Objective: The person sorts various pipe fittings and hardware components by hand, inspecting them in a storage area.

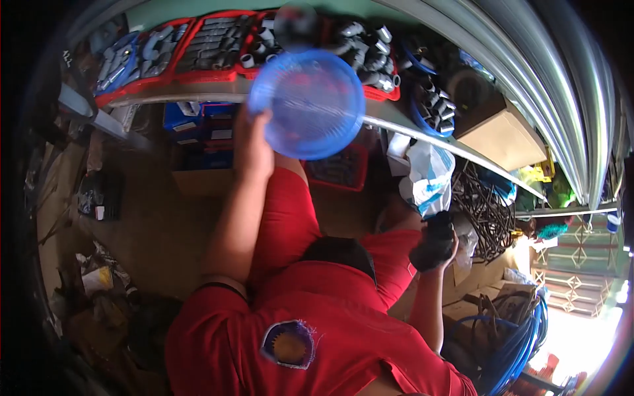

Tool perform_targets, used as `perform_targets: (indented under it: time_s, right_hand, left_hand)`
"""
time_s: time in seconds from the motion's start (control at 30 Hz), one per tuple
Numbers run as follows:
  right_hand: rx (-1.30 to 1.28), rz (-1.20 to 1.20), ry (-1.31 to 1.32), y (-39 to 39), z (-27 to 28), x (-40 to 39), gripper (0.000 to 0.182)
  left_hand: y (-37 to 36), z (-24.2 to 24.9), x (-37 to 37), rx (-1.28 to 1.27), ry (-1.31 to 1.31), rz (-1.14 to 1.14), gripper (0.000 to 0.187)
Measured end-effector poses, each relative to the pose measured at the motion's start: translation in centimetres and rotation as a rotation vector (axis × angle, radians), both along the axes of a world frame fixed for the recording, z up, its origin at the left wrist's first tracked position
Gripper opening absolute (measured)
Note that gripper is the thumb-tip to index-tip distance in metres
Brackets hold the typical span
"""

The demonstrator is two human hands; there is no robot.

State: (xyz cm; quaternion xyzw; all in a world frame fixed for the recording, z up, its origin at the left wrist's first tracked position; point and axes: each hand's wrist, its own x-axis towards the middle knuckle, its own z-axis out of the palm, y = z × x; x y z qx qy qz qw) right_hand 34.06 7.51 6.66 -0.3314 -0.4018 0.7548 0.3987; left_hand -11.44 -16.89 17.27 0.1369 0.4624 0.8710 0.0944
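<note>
My left hand (pixel 253 148) is raised in front of the shelf, its fingers closed on the rim of a round, translucent blue plastic basket (pixel 309 105). The basket is slightly blurred and looks empty. Lower on the right, my right hand (pixel 450 254) grips a dark cloth-like bundle (pixel 432 245), whose exact nature is unclear. Just above this bundle hangs a white and blue plastic bag (pixel 429 175). A black item (pixel 340 256) lies across my lap, over the red clothing.
Red trays (pixel 178 63) of grey pipe fittings line the shelf. Beneath are blue boxes (pixel 183 119) and a red crate (pixel 360 175). On the right are an open carton (pixel 505 138), metal pipes (pixel 561 79), dark coils (pixel 485 214) and blue hose (pixel 518 353).
</note>
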Motion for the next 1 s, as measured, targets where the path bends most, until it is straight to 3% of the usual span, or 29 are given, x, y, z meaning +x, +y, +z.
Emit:
perform_targets:
  time_s: [0.03, 0.07, 0.13, 0.27, 0.3, 0.4, 0.43, 0.5, 0.77, 0.87, 0.9, 1.0]
  right_hand:
    - [0.148, 0.041, -0.143, 0.5, -1.1, 1.1, 0.055]
    - [-0.03, 0.029, 0.099, -0.1, -0.2, 0.7, 0.056]
    - [-0.078, 0.07, 0.181, -1.0, -0.3, 0.8, 0.057]
    - [-0.243, 0.302, 0.46, -1.8, -1.7, -1.4, 0.057]
    - [-0.305, 0.078, 0.387, -2.1, -3.4, -1.6, 0.055]
    - [-0.399, -0.012, 0.293, -2.5, -6.1, -2.9, 0.053]
    - [-0.259, 0.078, 0.283, -3.6, -4.2, -4.6, 0.052]
    - [-0.338, 0.169, 0.348, -3.5, -3.2, -5.8, 0.052]
    - [-0.457, 0.258, 0.348, -2.5, -3.6, -6.5, 0.05]
    - [-0.46, 0.221, 0.311, -2.5, -3.9, -6.6, 0.05]
    - [-0.458, 0.194, 0.296, -2.6, -3.8, -6.9, 0.05]
    - [-0.447, 0.217, 0.291, -3.2, -2.9, -7.0, 0.05]
  left_hand:
    - [-1.5, -0.2, -3.3, -0.032, 0.004, 0.077, 0.039]
    - [-2.7, -0.7, -6.9, -0.05, 0.006, 0.189, 0.039]
    - [-4.9, 1.5, -12.0, -0.086, 0.08, 0.317, 0.031]
    - [-6.6, 3.9, -20.2, -0.337, -0.215, 0.409, 0.03]
    - [-6.6, 3.7, -21.7, -0.366, -0.228, 0.423, 0.03]
    - [-6.7, 2.6, -25.6, -0.38, -0.297, 0.424, 0.028]
    - [-7.3, 2.0, -27.1, -0.332, -0.341, 0.402, 0.027]
    - [-8.9, 0.7, -30.4, -0.234, -0.38, 0.386, 0.021]
    - [-9.5, 2.3, -30.8, -0.216, -0.405, 0.364, 0.023]
    - [-8.8, 0.9, -30.7, -0.375, -0.367, 0.295, 0.029]
    - [-8.6, 0.3, -30.7, -0.429, -0.322, 0.28, 0.043]
    - [-6.7, 3.0, -25.0, -0.681, -0.022, 0.477, 0.062]
